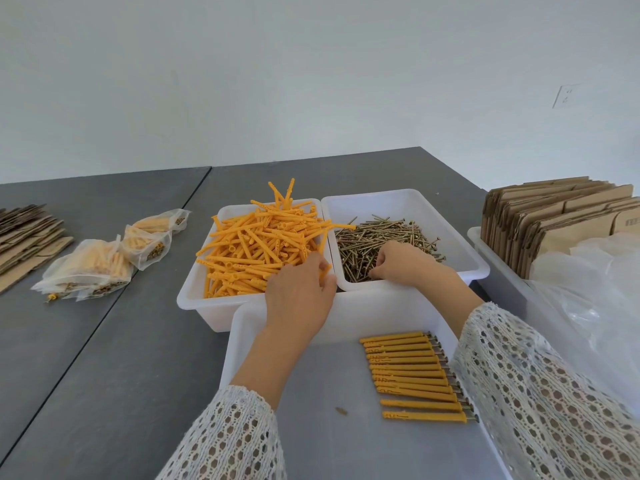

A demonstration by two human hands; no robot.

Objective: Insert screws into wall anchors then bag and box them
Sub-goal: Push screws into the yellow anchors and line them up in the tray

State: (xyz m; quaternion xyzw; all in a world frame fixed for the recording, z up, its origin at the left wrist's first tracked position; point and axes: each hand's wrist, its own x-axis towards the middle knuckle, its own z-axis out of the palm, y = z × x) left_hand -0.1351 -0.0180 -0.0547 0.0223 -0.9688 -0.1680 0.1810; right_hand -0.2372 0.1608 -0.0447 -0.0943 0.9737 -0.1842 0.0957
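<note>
A white bin (194, 289) holds a heap of orange wall anchors (256, 244). Beside it on the right, a second white bin (398, 199) holds brass screws (374, 237). My left hand (298, 296) reaches over the anchor bin's near right corner, fingers closed on one orange anchor (325, 271). My right hand (401, 261) rests in the screw pile with fingertips pinched among the screws; what they hold is hidden. In the near white tray (235, 341) lies a neat row of several anchors with screws in them (415, 372).
Three filled clear bags (104, 261) lie on the grey table to the left, next to flattened cardboard (24, 233). At the right, a white bin (476, 237) holds upright folded cartons (554, 216) and loose clear plastic bags (595, 292).
</note>
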